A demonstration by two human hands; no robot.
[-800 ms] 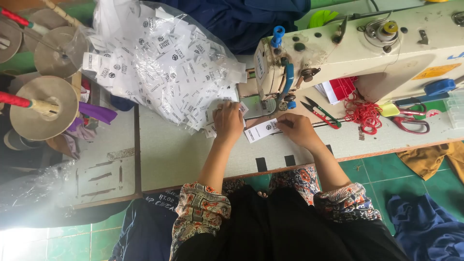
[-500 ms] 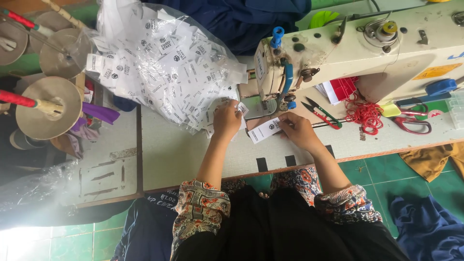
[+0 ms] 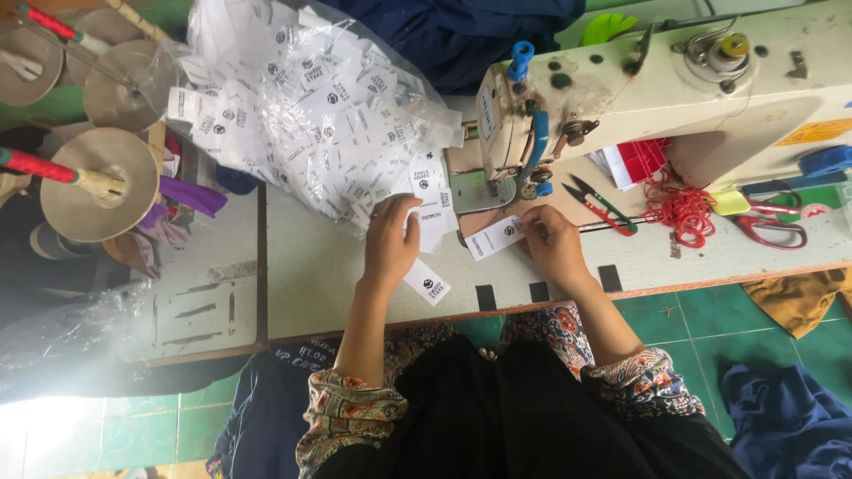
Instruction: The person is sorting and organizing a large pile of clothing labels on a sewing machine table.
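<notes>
Fingers pinching one label, two scissors

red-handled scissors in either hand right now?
No. The red-handled scissors lie on the table right of the machine, while the right hand holds a white label and the left hand touches the label pile.

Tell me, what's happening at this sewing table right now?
A person sits at a cream sewing machine. The left hand rests at the edge of a clear bag of white labels, with loose labels lying around it. The right hand pinches one white label flat on the table, just in front of the needle area. Thread snips, red rubber bands and red-handled scissors lie to the right, untouched.
</notes>
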